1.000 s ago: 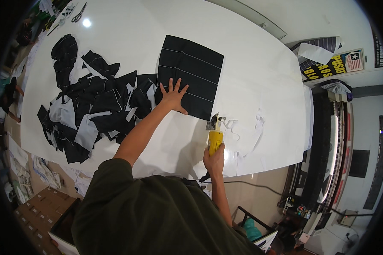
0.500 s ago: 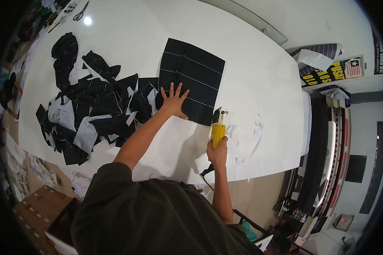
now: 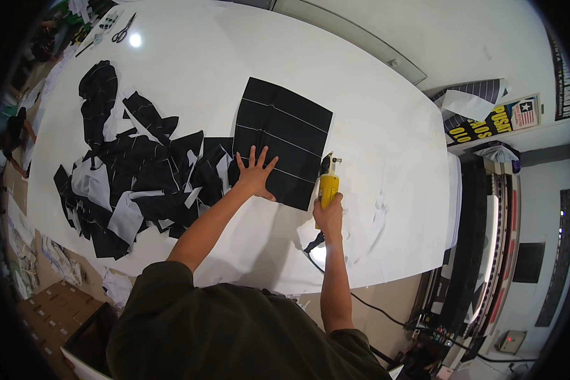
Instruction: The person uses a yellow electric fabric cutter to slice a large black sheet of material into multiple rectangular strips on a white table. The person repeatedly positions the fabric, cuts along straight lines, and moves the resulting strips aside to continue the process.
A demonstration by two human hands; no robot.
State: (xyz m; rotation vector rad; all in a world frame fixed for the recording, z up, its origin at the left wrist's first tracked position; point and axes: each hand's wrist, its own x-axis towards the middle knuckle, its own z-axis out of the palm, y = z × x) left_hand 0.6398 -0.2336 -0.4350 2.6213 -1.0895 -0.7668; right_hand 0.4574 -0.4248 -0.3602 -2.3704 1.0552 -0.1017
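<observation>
A black fabric piece [image 3: 284, 130] with thin pale stripes lies flat on the white table [image 3: 392, 139]. My left hand [image 3: 254, 179] presses on its lower left part, fingers spread wide. In my right hand [image 3: 329, 215] is a yellow handheld electric fabric cutter [image 3: 328, 188], gripped around its body. The cutter's dark head is at the right edge of the fabric, a little above the near corner. A black power cord [image 3: 386, 313] trails from the cutter's rear end, partly hidden by my right forearm.
Left of the fabric is a heap of black striped scraps [image 3: 139, 158] with pale undersides. Scissors [image 3: 124, 29] lie at the table's far left. Thin white offcuts [image 3: 379, 215] lie right of the cutter. A large long machine [image 3: 465, 228] stands beyond the table's right edge.
The cutter and my right hand have moved away from me along the fabric's right edge. My left hand stays on the fabric. More cord shows, and the whole view has shifted slightly.
</observation>
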